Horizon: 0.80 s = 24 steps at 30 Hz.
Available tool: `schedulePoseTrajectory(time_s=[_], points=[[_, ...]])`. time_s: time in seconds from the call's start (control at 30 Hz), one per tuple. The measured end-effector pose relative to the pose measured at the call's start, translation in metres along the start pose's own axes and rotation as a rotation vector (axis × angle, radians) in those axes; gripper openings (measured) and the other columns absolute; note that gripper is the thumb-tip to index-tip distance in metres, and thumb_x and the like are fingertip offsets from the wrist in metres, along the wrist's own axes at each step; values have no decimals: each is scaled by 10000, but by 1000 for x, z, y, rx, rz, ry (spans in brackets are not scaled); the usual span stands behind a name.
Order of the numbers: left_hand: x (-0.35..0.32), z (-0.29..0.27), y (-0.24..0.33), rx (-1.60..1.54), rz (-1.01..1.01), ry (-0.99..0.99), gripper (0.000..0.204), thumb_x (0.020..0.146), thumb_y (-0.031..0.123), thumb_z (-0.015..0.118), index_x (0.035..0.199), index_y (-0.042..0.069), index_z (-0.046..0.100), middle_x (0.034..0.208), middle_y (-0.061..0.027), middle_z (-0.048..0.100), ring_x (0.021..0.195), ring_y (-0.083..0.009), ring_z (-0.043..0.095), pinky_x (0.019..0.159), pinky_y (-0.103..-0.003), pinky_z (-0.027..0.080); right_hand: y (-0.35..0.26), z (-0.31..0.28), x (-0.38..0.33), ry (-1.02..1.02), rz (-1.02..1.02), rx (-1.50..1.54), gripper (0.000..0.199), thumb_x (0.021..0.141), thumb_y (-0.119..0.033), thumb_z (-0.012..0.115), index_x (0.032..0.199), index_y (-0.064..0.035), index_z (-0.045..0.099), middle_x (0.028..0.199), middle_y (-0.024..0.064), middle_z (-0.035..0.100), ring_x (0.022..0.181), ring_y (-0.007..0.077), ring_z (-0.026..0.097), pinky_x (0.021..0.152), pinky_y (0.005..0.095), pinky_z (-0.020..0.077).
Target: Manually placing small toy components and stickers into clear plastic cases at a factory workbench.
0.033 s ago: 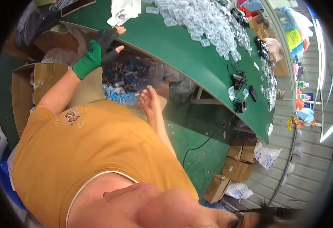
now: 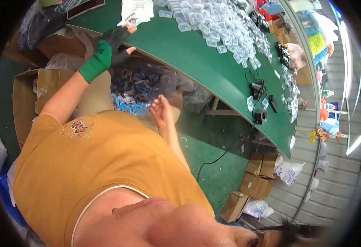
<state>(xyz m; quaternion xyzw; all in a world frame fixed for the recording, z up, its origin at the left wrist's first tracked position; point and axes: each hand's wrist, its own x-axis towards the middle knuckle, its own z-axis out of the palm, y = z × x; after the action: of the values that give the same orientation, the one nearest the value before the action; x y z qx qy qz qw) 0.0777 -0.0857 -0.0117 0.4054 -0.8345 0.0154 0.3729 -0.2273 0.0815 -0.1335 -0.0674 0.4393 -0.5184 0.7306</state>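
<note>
My left hand (image 2: 115, 46), in a green and dark grey glove with bare fingertips, reaches to the near edge of the green table (image 2: 176, 53). Its fingers stretch out and the thumb stands apart; nothing shows in its grip. Just beyond the fingertips lie white printed cards (image 2: 137, 12). My right hand (image 2: 161, 112) is bare and hangs in front of the table, palm up, with loosely bent fingers and nothing in it. Between the two hands, below the table edge, a clear plastic bag holds many small blue and dark pieces (image 2: 133, 88).
Small clear plastic cases (image 2: 205, 24) lie heaped across the table. Black adapters with cables (image 2: 259, 88) sit farther right, one cord hanging to the floor. Cardboard boxes (image 2: 256, 185) stand at the lower right, and an open carton (image 2: 54, 84) at my left. A phone (image 2: 85, 8) rests at the far left.
My left hand has shifted slightly farther over the table edge, toward the cards. My right hand has barely moved.
</note>
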Motion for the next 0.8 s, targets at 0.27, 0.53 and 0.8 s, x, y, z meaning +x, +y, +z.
schedulePoseTrajectory(time_s=[0.27, 0.53, 0.8], points=[[-3, 5, -24, 223, 13, -159, 680, 894, 345, 741, 1478, 80, 517, 1432, -185, 565, 1372, -385, 499, 1154, -534, 339, -8, 47, -6, -138, -52, -43, 184, 1061, -295, 571, 1140, -142, 633, 910, 18, 689, 791, 146, 670, 724, 304, 562], [-15, -23, 31, -160, 363, 91, 319, 815, 8, 725, 1126, 75, 702, 1172, -109, 709, 1146, -354, 659, 1012, -513, 493, -50, 125, -12, -293, -213, -230, 329, 1075, -339, 546, 1279, -87, 599, 965, 50, 689, 785, 151, 671, 667, 287, 552], [-27, -19, 76, -120, 84, 3, 714, 718, 318, 851, 1348, 97, 600, 1302, -107, 638, 1221, -317, 599, 1114, -529, 390, -46, 167, -27, -289, -624, -552, 233, 1033, -174, 645, 1188, -6, 687, 954, -5, 705, 736, 60, 616, 661, 216, 504]])
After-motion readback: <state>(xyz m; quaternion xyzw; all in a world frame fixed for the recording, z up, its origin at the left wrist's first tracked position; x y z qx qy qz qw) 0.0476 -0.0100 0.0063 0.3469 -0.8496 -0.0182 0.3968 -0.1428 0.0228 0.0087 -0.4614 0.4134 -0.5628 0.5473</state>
